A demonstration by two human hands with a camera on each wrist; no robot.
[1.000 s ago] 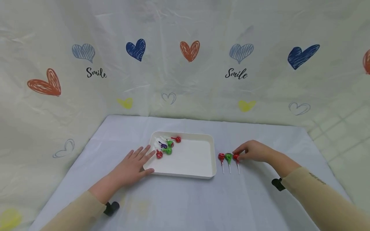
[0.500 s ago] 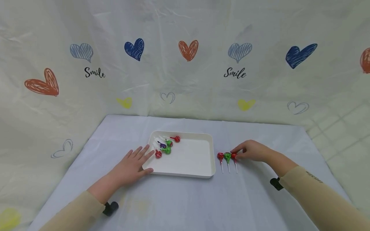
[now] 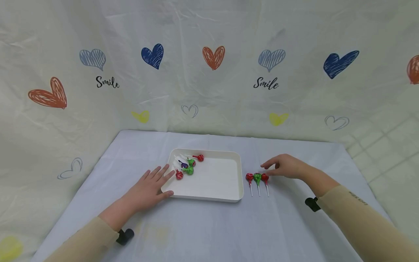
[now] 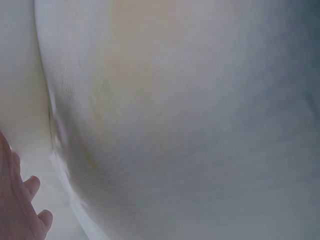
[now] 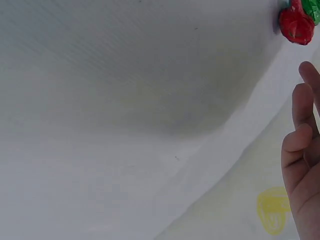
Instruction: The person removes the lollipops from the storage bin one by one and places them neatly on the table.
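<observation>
My left hand (image 3: 150,189) lies with fingers spread over the left end of a white tray (image 3: 209,188), thumb at its front rim. Inside the tray's left part are several wrapped lollipops, among them a red one (image 3: 179,175), a green one (image 3: 189,170) and a purple one (image 3: 184,165). To the tray's right, three lollipops stand in a row with sticks toward me: red (image 3: 249,177), green (image 3: 257,178) and red (image 3: 265,178). My right hand (image 3: 288,166) hovers just above the rightmost red lollipop, holding nothing. The right wrist view shows that red lollipop (image 5: 296,25) apart from the fingertips.
A white cloth (image 3: 209,229) covers the table. Behind it hangs a pale sheet (image 3: 209,94) printed with hearts and the word Smile. Each wrist carries a small black camera, one by the left sleeve (image 3: 126,236) and one by the right sleeve (image 3: 312,204).
The right hand first shifted the rightmost red lollipop left, against the green one, then let go and lifted slightly away. The left hand stays at the tray.
</observation>
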